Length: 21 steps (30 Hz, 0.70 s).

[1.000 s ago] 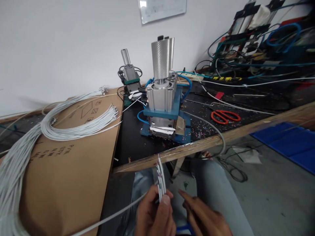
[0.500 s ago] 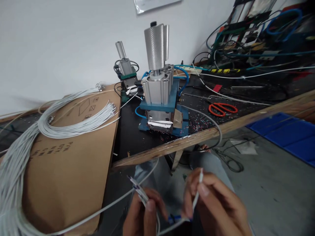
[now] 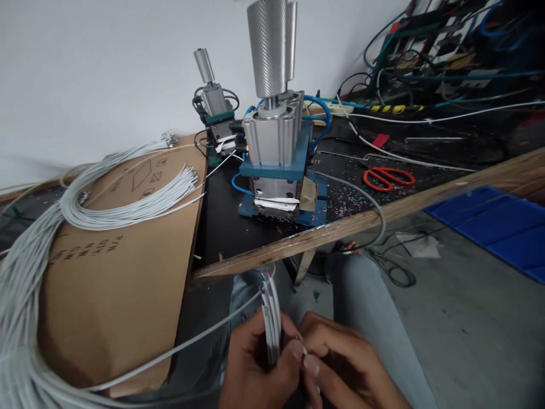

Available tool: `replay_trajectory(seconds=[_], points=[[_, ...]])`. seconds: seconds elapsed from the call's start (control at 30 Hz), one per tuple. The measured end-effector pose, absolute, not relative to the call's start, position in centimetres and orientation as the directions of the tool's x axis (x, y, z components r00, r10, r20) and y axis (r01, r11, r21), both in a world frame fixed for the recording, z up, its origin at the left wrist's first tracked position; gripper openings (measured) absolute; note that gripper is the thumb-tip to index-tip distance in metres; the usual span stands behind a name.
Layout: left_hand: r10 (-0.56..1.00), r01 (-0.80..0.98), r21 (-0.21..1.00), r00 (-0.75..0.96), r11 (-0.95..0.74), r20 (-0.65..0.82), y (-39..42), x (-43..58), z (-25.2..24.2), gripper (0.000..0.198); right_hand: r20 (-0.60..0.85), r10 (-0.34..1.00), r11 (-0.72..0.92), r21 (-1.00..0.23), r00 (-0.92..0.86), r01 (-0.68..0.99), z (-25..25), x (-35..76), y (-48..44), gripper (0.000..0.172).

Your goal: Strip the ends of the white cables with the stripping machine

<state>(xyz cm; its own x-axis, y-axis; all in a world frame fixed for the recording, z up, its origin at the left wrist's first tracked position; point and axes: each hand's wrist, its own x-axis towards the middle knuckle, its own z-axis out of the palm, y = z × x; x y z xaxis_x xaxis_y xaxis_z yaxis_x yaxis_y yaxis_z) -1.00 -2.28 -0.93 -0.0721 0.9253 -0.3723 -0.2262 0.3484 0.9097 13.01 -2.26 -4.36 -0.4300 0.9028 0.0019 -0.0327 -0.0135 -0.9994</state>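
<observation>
Head view, slender white cables (image 3: 272, 324), apparently plastic-sheathed

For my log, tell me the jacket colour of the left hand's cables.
White cables, clearest in the head view.

Lower centre: white cables (image 3: 271, 326); right: orange-red scissors (image 3: 386, 177); centre: black worktop (image 3: 238, 238), pink-speckled; left: brown cardboard (image 3: 106, 301), black-printed.

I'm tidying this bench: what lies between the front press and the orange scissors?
In the head view, a grey cable and coloured scraps lie between the front press and the scissors.
</observation>
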Motion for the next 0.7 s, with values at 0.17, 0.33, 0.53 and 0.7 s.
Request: replay_trajectory(seconds=[0.17, 0.33, 0.53, 0.7], points=[[0.933, -0.003, 0.934, 0.044, 0.357, -0.356, -2.1, -1.9, -1.7, 0.009, -0.108, 0.867, -0.042, -0.989, -0.486, 0.144, -4.6, 14.6, -2.1, 0.037], [0.911, 0.15, 0.912, 0.11, 0.381, -0.398, -2.0, -1.9, -3.0, 0.011, -0.112, 0.773, 0.072, -0.963, -0.625, 0.261, -5.2, 15.8, -1.8, 0.022], [0.909, 0.047, 0.91, 0.034, 0.413, -0.414, -2.5, -2.6, -2.9, 0.012, -0.243, 0.86, -0.297, -0.953, -0.449, -0.052, -6.0, 13.6, -2.7, 0.047], [0.847, 0.185, 0.852, 0.127, 0.491, -0.516, -4.2, -3.6, -3.6, 0.022, -0.071, 0.58, 0.018, -0.995, -0.811, 0.1, -5.8, 15.5, -2.6, 0.029]])
